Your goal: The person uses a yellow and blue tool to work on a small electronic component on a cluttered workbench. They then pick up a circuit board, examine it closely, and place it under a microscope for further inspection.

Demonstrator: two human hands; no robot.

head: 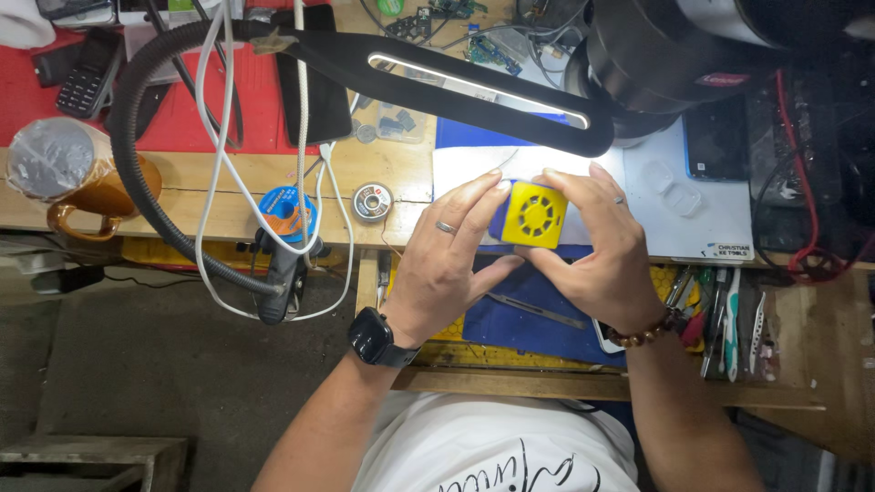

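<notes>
- Both my hands are up over the bench, and between them I hold a small yellow box with a round vented grille on the face turned up toward me.
- My left hand is half curled: thumb pressed against the box's lower left corner, index and middle fingers reaching up along its left edge, a ring on one finger and a black watch at the wrist.
- My right hand wraps the right side and underside, fingers bent round the far edge, thumb meeting the left thumb just below the box; a bead bracelet sits at that wrist.
- The box looks close to square, so I cannot name a clear long axis; its grille face points straight up, edges roughly square to my forearms.
- How far along: the box appears whole and closed, with no screw or panel visibly off, so I judge the work on it barely begun or only at inspection.
- A blue mat lies under my hands with a metal tweezer just below my thumbs, untouched.
- Beyond my fingertips a black lamp arm crosses; left of my left hand stand a solder reel and a blue spool.
</notes>
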